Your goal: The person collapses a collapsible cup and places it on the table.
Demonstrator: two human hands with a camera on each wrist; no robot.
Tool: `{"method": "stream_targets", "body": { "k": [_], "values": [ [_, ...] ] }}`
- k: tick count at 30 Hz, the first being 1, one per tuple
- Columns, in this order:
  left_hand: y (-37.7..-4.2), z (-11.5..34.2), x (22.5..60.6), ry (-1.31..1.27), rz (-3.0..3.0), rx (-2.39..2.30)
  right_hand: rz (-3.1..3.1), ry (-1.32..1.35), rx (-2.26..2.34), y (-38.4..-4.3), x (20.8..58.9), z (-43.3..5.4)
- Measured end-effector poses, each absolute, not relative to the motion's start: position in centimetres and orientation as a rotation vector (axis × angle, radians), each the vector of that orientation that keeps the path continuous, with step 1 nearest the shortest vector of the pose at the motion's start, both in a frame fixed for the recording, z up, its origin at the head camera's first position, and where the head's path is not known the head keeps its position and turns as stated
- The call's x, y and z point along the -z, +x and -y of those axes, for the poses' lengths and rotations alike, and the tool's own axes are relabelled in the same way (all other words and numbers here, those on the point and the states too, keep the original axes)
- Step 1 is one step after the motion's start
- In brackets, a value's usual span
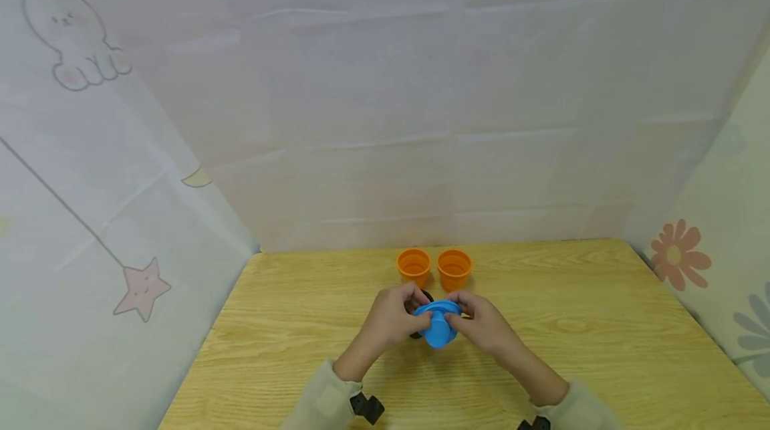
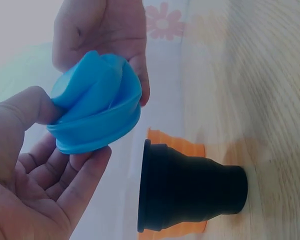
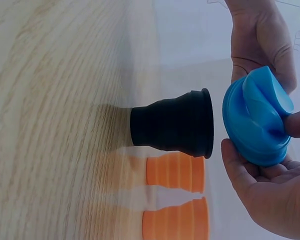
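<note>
Both hands hold a soft blue collapsible cup [image 1: 439, 334] up off the table. In the wrist views the blue cup [image 2: 95, 107] is squashed, its wall twisted into folds above a rounded rim. My left hand [image 1: 391, 315] pinches it from the left, thumb on the folded wall and fingers under the rim. From the other side my right hand [image 1: 481, 326] grips it, its thumb pressed into a fold in the right wrist view. A black stepped cup [image 3: 172, 123] stands upright on the table just beyond the hands, mostly hidden by them in the head view.
Two orange collapsible cups, a left one [image 1: 413, 271] and a right one [image 1: 454, 271], stand side by side near the back edge of the wooden table [image 1: 289, 323]. Pale printed cloth [image 1: 361, 116] hangs behind the table and along both sides.
</note>
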State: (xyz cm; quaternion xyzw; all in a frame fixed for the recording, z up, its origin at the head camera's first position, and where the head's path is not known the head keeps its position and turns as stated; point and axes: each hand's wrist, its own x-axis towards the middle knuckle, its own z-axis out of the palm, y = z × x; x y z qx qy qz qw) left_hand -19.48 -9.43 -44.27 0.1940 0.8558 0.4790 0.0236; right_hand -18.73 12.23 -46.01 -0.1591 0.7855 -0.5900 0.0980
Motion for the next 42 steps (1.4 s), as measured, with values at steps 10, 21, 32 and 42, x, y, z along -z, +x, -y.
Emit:
{"method": "stream_targets", "body": {
  "k": [10, 21, 32, 42],
  "values": [
    [-19.3, 9.7, 43.5, 0.637, -2.734, -1.325, -2.324, -0.553, 1.713, -18.6, 46.3, -12.4],
    [-19.9, 10.8, 44.0, 0.735, -2.302, -1.588, -2.280, -0.494, 1.753, -18.6, 46.0, -13.2],
    [-19.6, 10.0, 44.8, 0.739, -2.190, -1.695, -2.261, -0.506, 1.825, -18.4, 45.6, -13.0],
    [-19.3, 9.7, 45.3, 0.691, -2.115, -1.803, -2.251, -0.488, 1.811, -18.3, 45.3, -12.7]
  ]
}}
